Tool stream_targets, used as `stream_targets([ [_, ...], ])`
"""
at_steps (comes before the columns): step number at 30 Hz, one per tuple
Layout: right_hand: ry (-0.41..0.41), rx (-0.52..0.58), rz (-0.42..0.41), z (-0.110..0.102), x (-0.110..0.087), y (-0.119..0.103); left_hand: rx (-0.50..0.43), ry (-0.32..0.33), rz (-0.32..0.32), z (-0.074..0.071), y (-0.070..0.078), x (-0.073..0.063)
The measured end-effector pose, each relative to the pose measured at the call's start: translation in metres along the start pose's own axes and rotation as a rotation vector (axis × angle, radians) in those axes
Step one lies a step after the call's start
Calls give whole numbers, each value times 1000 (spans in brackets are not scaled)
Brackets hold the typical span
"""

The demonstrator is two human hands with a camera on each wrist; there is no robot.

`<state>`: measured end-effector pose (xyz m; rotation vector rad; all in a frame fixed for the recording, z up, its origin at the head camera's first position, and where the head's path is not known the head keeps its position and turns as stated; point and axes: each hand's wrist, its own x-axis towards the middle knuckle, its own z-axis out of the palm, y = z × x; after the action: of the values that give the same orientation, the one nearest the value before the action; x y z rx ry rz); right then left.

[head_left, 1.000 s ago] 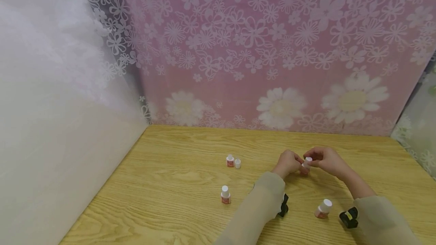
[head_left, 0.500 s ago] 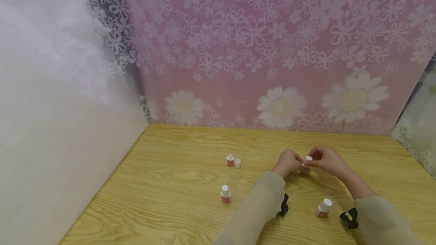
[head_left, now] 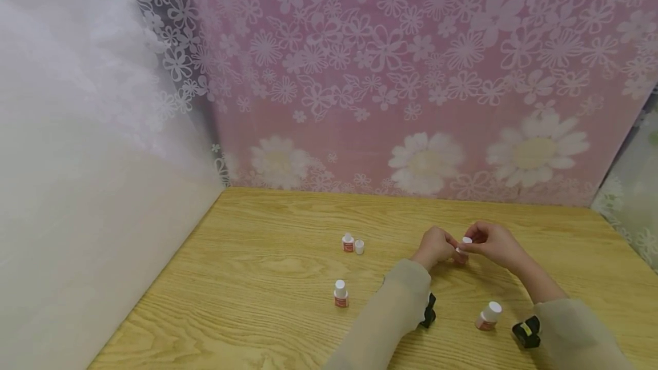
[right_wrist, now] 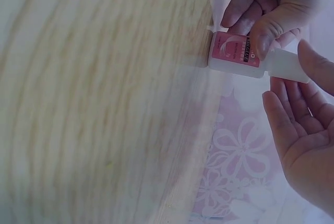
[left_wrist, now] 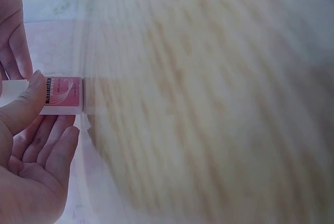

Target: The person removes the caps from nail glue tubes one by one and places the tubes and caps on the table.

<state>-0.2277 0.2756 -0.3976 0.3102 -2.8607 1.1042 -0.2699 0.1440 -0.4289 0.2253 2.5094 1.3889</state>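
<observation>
A pink flowered sheet (head_left: 329,73) fills the back, cut off at the top, with a pale sheet (head_left: 92,147) along the left. Before them lies the wood-grained surface (head_left: 257,267), its near edge out of frame and its grain blurred in both wrist views. The left sleeve (head_left: 382,318) partly hides a black device (head_left: 429,312); a 2nd black device (head_left: 527,332) sits beside the right sleeve (head_left: 581,330).

The left hand (head_left: 437,244) curls its thumb and fingers round the held bottle (right_wrist: 237,57), covering part of the pink label (right_wrist: 234,47). The right hand (head_left: 496,242) is partly closed, pinching the white cap (right_wrist: 286,66) on that bottle. The pair is toward the far right of the surface; whether the base touches it is unclear.

3 other bottles stand there: the left bottle (head_left: 341,296) beside the left sleeve, the right bottle (head_left: 488,317) between the sleeves, and the uncapped bottle (head_left: 348,244) farther back. Just beside the last sits a loose cap (head_left: 360,248); contact is hard to make out.
</observation>
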Motion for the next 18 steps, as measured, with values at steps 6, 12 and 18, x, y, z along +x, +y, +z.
stream_targets([
  [6,-11,20,-2,0,0,2,-17,2,-12,-1,1,-3],
  [12,-32,57,12,0,0,1,-33,-6,-17,-3,3,-5],
  [18,-53,72,6,-1,0,2,-41,0,-18,-1,2,-3],
])
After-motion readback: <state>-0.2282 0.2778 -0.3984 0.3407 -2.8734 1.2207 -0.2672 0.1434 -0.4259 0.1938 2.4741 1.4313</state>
